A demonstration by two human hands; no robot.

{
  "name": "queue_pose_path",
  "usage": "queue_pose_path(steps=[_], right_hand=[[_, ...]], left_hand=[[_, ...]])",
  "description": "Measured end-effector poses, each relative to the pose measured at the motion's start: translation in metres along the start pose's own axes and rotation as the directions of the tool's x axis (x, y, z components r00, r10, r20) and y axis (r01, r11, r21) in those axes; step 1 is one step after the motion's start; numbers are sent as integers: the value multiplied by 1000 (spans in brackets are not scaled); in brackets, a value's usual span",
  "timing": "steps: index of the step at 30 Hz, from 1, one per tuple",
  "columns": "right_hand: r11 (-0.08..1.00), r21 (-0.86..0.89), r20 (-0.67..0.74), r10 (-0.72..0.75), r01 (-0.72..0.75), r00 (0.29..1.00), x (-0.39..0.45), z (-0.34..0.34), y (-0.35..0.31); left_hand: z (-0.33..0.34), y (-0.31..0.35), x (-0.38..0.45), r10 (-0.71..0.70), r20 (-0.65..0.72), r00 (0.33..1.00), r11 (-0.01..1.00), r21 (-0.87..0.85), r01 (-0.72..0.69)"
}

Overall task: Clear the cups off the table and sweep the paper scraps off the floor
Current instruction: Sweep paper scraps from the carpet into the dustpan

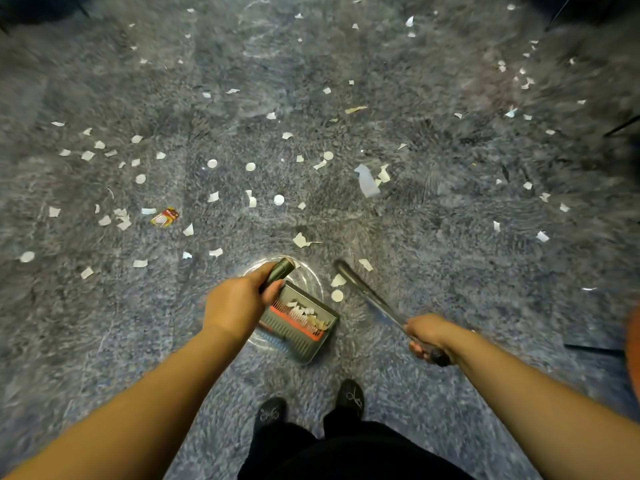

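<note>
Many white paper scraps (278,199) lie scattered over the grey carpet. My left hand (239,303) grips the upright handle (280,270) of a dark green dustpan (300,336), which hangs just in front of my feet with several scraps inside against its orange comb. My right hand (427,336) grips the broom handle (367,294), a thin dark pole slanting up and left, blurred by motion. The broom's head is not visible. No cups or table are in view.
A red and yellow wrapper (165,216) lies at the left among the scraps. A larger pale plastic piece (367,181) lies right of centre. My black shoes (349,398) stand at the bottom. Dark furniture legs (620,128) edge the right side.
</note>
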State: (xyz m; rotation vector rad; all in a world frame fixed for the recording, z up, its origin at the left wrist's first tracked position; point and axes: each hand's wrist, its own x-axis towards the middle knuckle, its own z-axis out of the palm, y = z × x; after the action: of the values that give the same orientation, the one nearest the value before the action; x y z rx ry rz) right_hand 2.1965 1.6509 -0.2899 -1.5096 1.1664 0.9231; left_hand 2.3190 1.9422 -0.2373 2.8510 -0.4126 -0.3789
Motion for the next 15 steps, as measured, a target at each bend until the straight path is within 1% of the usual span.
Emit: queue_pose_path(steps=[4,7,10,12,15], right_hand=[[999,-46,56,2,1,998,-13,28,13],[1000,-20,80,11,-9,997,-25,47,27],[999,49,57,-16,13,998,-42,64,34],[993,116,6,-34,33,999,-49,70,38],[989,138,-43,-53,58,998,-51,72,42]], left_hand=[[-6,1,13,14,27,1000,999,-35,-13],[-9,-5,19,26,36,999,999,-41,-24],[-13,-16,23,42,50,998,999,-35,-40],[-17,-21,25,87,69,994,996,-33,-84],[-23,-24,28,174,92,980,985,-22,-173]])
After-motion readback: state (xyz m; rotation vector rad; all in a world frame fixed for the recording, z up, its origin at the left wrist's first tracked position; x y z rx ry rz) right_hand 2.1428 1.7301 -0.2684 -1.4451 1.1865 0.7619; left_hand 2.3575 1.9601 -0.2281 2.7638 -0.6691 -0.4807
